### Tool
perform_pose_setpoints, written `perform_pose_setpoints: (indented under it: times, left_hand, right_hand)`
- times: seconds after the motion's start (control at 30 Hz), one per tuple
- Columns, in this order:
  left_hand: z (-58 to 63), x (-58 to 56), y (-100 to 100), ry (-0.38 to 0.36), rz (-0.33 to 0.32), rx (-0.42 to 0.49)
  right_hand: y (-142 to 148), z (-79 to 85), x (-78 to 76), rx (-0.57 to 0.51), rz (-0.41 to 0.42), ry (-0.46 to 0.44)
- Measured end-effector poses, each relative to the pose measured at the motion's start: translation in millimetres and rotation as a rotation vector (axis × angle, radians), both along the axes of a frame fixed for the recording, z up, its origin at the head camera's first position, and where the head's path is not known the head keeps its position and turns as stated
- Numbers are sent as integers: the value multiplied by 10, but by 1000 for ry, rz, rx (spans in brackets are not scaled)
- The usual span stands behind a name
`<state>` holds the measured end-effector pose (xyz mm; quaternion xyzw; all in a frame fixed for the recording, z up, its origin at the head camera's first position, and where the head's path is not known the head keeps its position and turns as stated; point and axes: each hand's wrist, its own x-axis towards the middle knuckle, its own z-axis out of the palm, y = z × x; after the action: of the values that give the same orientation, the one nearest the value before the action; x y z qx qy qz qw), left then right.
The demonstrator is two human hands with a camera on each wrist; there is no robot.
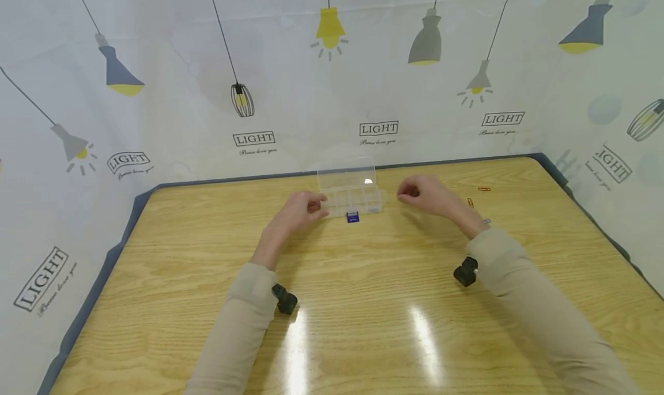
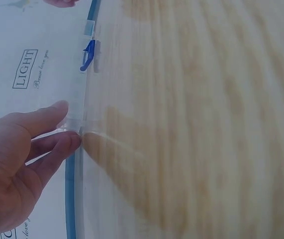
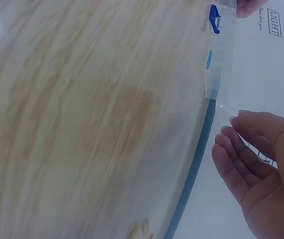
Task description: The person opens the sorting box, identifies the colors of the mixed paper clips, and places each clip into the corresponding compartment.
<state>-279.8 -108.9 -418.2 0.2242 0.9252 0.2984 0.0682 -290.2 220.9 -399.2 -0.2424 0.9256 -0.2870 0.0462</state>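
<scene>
A clear plastic compartment box (image 1: 358, 199) stands near the table's back edge, its transparent lid (image 1: 344, 175) raised behind it. A dark blue latch (image 1: 353, 217) is on its front side. My left hand (image 1: 305, 209) holds the box's left end between thumb and fingers; the left wrist view shows this hand (image 2: 27, 154) at the box's end too. Inside the right front part lies a blue paper clip (image 3: 209, 59). My right hand (image 1: 426, 194) hovers to the right of the box, apart from it. Its fingers (image 3: 231, 144) are loosely bent, with nothing visible between them.
An orange paper clip (image 1: 484, 189), a second orange one (image 1: 470, 202) and a blue one (image 1: 486, 221) lie on the wooden table (image 1: 363, 303), right of and beneath the right forearm. A white curtain (image 1: 290, 66) printed with lamps hangs behind the table.
</scene>
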Motion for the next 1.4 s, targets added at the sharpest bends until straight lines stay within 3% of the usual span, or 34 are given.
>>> perform_pose_setpoints:
  times: [0.87, 1.13, 1.4]
  left_hand:
    - [-31, -9, -6, 33, -20, 8]
    - [-11, 1, -10, 5, -3, 23]
    - [-16, -13, -18, 19, -17, 22]
  right_hand:
    - [763, 26, 228, 24, -59, -6]
    - [1015, 31, 295, 74, -95, 21]
    - [1263, -38, 375, 84, -99, 17]
